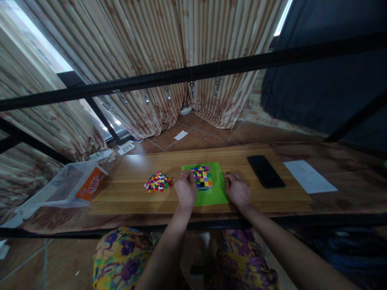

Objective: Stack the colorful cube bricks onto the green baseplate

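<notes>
A green studded baseplate [219,193] lies on the wooden board, with a block of many-coloured toy bricks [203,177] built up on its upper middle. My left hand [185,189] rests over the plate's left side, fingers pinched together at the left edge of the built bricks. Whatever is between those fingertips is too small to make out. At the plate's right edge, my right hand [238,190] is curled closed, its thumb and fingertips against the edge. Left of my left hand is a heap of small loose bricks [157,182] in mixed colours.
A black phone [266,171] lies on the wooden board [130,201] to the right, with a white paper sheet [310,176] beyond it. A clear plastic box [65,185] with an orange label stands at the left. A dark metal rail [169,75] crosses behind the board.
</notes>
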Motion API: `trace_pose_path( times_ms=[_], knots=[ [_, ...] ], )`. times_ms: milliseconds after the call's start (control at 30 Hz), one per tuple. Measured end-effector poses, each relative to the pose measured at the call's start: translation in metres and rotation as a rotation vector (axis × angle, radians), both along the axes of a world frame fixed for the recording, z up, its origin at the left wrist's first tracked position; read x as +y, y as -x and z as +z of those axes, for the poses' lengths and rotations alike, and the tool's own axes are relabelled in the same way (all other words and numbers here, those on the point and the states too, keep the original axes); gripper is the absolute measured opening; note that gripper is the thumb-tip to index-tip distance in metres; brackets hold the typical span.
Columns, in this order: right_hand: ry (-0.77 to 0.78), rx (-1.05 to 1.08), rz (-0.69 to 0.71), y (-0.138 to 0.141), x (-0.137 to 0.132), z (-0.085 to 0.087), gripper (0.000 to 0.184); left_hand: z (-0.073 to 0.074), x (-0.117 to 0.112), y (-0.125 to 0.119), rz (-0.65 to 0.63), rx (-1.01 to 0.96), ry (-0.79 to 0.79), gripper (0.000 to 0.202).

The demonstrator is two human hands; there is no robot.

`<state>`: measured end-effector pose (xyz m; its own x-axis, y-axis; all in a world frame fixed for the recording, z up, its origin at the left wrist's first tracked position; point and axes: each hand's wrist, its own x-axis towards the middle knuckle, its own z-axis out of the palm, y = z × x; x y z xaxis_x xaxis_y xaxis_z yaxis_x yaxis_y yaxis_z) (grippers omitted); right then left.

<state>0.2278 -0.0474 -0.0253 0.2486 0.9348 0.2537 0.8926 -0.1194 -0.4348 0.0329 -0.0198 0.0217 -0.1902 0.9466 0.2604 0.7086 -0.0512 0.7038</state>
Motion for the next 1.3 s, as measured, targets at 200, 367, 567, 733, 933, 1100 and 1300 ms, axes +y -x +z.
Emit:
trace_pose_path(
  times_ms=[200, 367, 567, 733, 933, 1100, 1300],
  knots=[
    [-0.020, -0.005, 0.006, -0.001, 0.000, -0.002, 0.020, 0.000, 0.006, -0.002, 0.060, -0.144, 0.067, 0.023],
    [-0.024, -0.016, 0.014, 0.000, 0.000, -0.001, 0.020, -0.002, 0.008, -0.002, 0.098, -0.199, 0.067, 0.024],
    [-0.001, -0.019, -0.004, 0.001, 0.000, -0.001, 0.021, -0.006, 0.013, -0.004, 0.110, -0.266, 0.059, 0.026],
    [-0.006, -0.034, 0.006, 0.000, 0.000, -0.004, 0.021, -0.011, 0.020, -0.005, 0.098, -0.322, 0.065, 0.021],
    [-0.034, -0.036, 0.025, -0.002, 0.000, -0.007, 0.023, -0.015, 0.027, -0.007, 0.085, -0.377, 0.102, 0.015],
    [-0.053, -0.045, 0.032, -0.004, 0.000, -0.008, 0.024, -0.015, 0.022, -0.004, 0.054, -0.489, 0.084, 0.014],
    [-0.009, -0.100, 0.023, -0.007, -0.001, -0.008, 0.035, -0.021, -0.015, 0.051, 0.004, -0.526, -0.012, 0.017]
  ],
)
